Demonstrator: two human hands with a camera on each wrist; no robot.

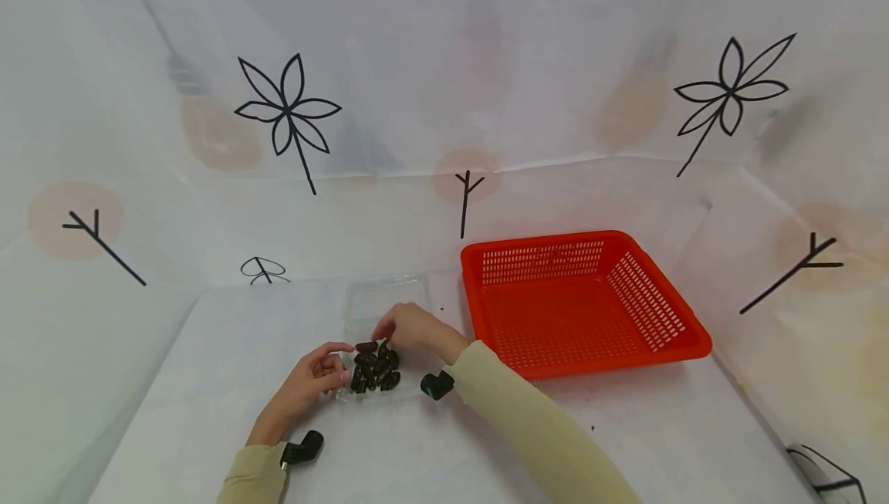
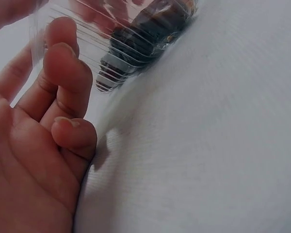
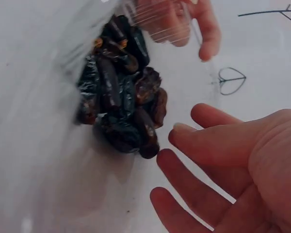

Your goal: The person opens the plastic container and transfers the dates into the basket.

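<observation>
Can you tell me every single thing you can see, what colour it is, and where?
Table: one, white, across the lower part of the head view
Backdrop: count unclear, mostly white, behind and beside the table
Drawings: several, black, on the backdrop
Basket: one, red, on the table, right side
Plastic container: one, clear, left of the basket
Lid: one, clear, behind the container
Date-like fruits: several, overlapping, dark brown, in the container
Specks: at least two, dark, on the table
Wrist cameras: two, black, one per wrist
Sleeves: two, pale yellow, on both arms
Left hand: one, bare, at the container's left side
Right hand: one, bare, by the fruits' far side
</observation>
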